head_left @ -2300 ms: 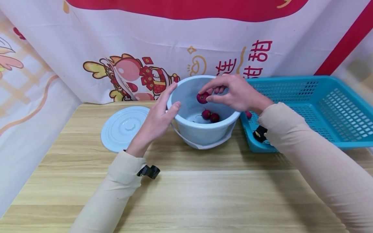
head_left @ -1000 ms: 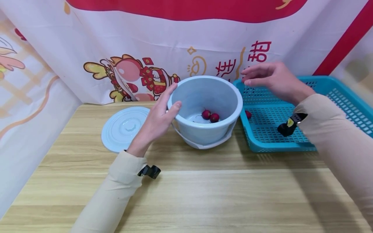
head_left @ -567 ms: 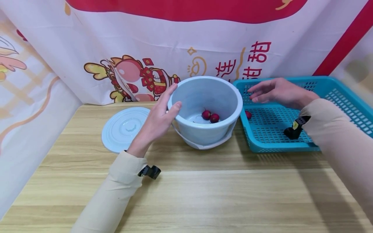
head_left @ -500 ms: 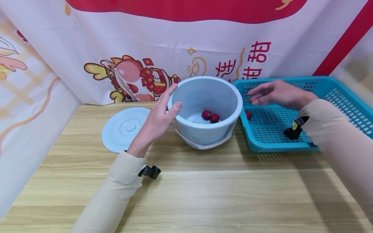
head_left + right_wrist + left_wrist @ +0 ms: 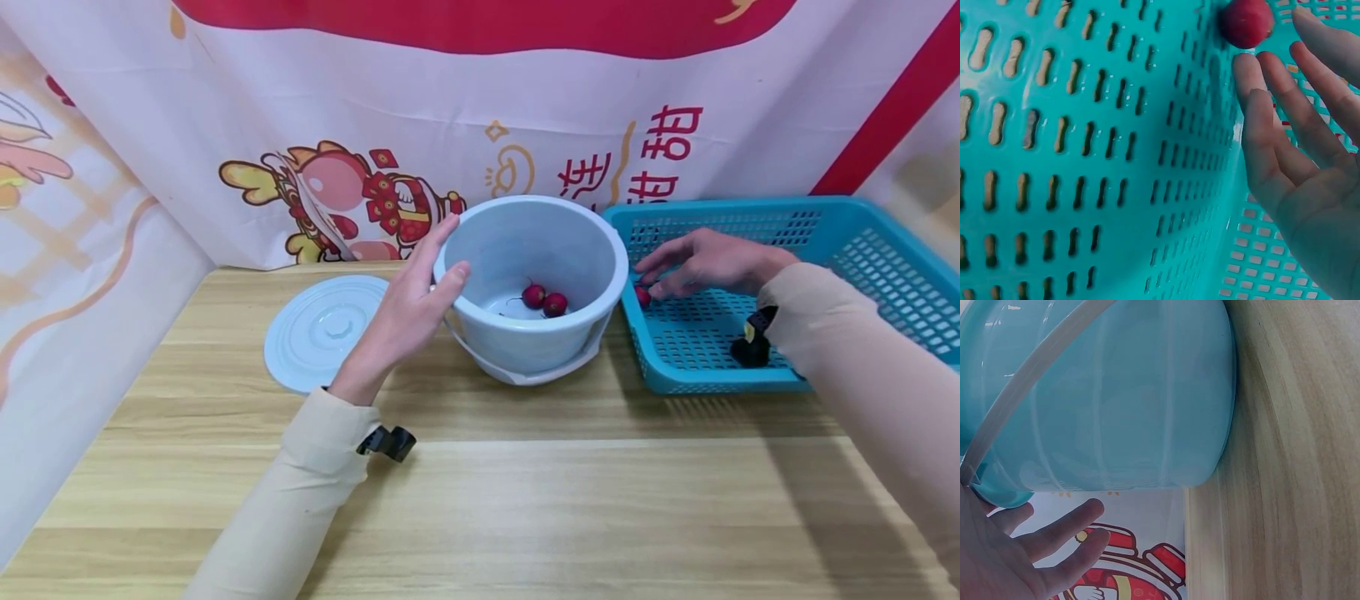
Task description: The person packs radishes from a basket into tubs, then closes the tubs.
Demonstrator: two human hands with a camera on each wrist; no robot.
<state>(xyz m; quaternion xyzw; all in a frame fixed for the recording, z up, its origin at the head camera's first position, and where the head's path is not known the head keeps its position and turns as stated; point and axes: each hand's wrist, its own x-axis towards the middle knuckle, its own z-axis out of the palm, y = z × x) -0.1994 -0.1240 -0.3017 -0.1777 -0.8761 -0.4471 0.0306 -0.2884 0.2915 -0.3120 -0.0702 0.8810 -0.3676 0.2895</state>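
Observation:
My left hand [image 5: 405,312] rests against the left rim of a light blue bucket [image 5: 517,337], its fingers spread and mostly straight in the left wrist view. Inside the bucket lie two small red radishes [image 5: 533,296], one with a thin root showing. Over to the right, my right hand [image 5: 708,262] is down in a teal perforated basket [image 5: 720,381]. Its fingertips are right by a single red radish [image 5: 1246,24] at the basket's left wall. In the right wrist view the fingers are extended beside that radish, not curled round it.
A round light blue lid [image 5: 322,329] lies on the wooden table [image 5: 525,508] left of the bucket. The bucket's handle [image 5: 528,377] hangs down at its front. A printed cloth [image 5: 510,108] hangs behind everything.
My right hand let go of a radish over the bucket, now out of sight, then moved right and down into the basket beside the radish there. My left hand stays at the bucket rim.

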